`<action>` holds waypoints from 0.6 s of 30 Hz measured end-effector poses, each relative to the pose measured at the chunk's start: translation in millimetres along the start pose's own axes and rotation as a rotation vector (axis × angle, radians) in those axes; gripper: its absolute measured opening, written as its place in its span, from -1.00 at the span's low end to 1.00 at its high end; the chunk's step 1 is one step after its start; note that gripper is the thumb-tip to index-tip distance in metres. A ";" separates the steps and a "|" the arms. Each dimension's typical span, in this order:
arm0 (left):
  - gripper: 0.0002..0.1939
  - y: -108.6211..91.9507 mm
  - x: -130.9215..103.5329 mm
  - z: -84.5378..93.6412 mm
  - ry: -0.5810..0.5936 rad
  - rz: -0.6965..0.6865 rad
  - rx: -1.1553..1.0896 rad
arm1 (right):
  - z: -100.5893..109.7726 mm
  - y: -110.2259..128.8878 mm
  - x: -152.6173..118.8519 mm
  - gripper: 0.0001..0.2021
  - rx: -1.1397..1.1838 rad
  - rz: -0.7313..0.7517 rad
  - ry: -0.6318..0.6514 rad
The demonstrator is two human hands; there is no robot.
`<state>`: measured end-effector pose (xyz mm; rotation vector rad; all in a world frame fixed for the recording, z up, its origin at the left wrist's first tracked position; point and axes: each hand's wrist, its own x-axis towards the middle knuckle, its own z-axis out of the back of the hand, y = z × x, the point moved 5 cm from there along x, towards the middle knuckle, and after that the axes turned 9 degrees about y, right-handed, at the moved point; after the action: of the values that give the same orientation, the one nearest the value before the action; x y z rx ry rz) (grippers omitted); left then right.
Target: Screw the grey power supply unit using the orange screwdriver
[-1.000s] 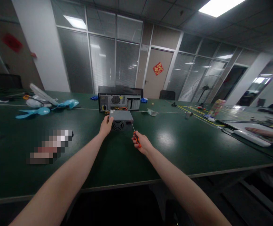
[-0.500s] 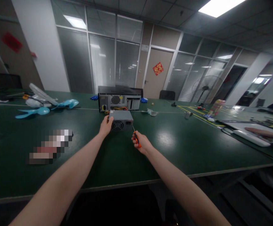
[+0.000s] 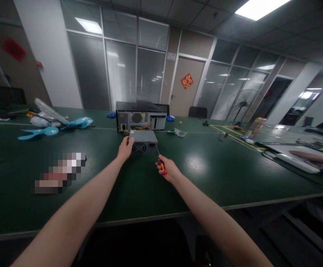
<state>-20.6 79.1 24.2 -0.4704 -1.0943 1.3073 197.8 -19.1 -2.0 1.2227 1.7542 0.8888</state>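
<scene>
A grey computer power supply (image 3: 146, 136) with a round fan grille stands on the green table. My left hand (image 3: 125, 148) grips its left side, thumb near the top edge. In my right hand (image 3: 168, 168) is a screwdriver (image 3: 162, 167) with an orange and black handle, the fingers closed round it. Its thin shaft points up and left to the right end of the power supply's near face; the exact contact at the tip is too small to make out. Right behind stands a computer case (image 3: 143, 118) with its back panel toward me, coloured wires between it and the power supply.
Light-blue plastic pieces (image 3: 43, 132) and a white object lie at the left. A blurred-out item (image 3: 61, 172) is on the near left. Blue gloves (image 3: 170, 118) show beside the case, a small clear bag (image 3: 179, 132) right of it. A white panel (image 3: 295, 159) and cables lie far right.
The screwdriver's handle has turned slightly in my right hand. My left hand and the power supply have stayed in place.
</scene>
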 end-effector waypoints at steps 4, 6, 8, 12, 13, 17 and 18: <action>-0.47 0.6 -0.1 -0.2 0.005 0.004 -0.015 | -0.4 0.8 -1.3 -0.76 0.020 -0.005 -0.001; -0.47 -0.1 -0.4 0.2 0.007 0.008 -0.013 | -0.7 1.4 -1.9 -0.76 0.017 -0.005 0.000; -0.47 -0.9 -0.8 0.6 0.008 0.010 -0.010 | -0.8 1.6 -1.8 -0.77 0.012 -0.006 0.002; -0.46 -2.2 -1.7 1.0 0.022 0.008 -0.011 | 1.2 0.2 0.3 -0.79 0.015 -0.006 -0.019; -0.45 -2.4 -2.1 1.1 0.026 0.010 -0.012 | 1.4 -0.3 0.9 -0.78 0.019 -0.008 -0.018; -0.45 -3.3 -3.3 1.8 0.027 0.025 -0.010 | 1.7 -1.3 1.8 -0.73 0.021 -0.023 -0.003; -0.46 -3.8 -3.6 2.1 0.026 0.025 -0.010 | 1.8 -1.2 1.7 -0.73 0.019 -0.027 -0.001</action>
<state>-19.9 74.2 26.9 -0.5077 -1.0770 1.3147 198.6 -17.7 -4.2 1.2087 1.7781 0.8578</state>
